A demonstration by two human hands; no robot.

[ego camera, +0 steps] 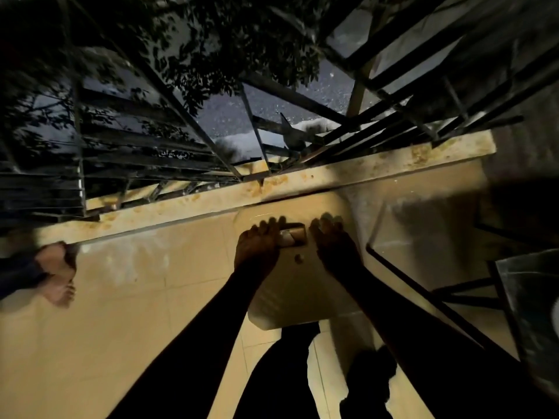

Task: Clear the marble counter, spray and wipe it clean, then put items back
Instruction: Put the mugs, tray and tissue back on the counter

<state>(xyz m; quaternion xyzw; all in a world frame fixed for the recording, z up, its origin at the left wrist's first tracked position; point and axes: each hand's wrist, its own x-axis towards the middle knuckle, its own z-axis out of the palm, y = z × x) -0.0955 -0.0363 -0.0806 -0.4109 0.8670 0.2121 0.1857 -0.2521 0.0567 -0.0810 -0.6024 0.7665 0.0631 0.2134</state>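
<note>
Reaching away from the camera in dim yellow light, with the left hand point(260, 241) and right hand point(334, 238) laid side by side on a pale slab with rounded corners point(287, 291). Fingers of both stretched forward and close together, tips at the slab's far edge; impossible to tell whether hooked over that edge or merely resting (too dark and blurred). Between the hands, a rectangular recess point(295, 234) holding a small whitish lump point(286, 237), with a small round knob point(299, 258) just nearer. Under and around the slab, spreading left and near, a yellow-lit surface point(136, 297) crossed by faint seams, possibly the counter. Beyond it, a stained ledge point(302, 179) below a metal window grille point(169, 122), with dark foliage point(236, 40) outside. At far left, another person's hand point(56, 258) on the ledge's near edge.
</note>
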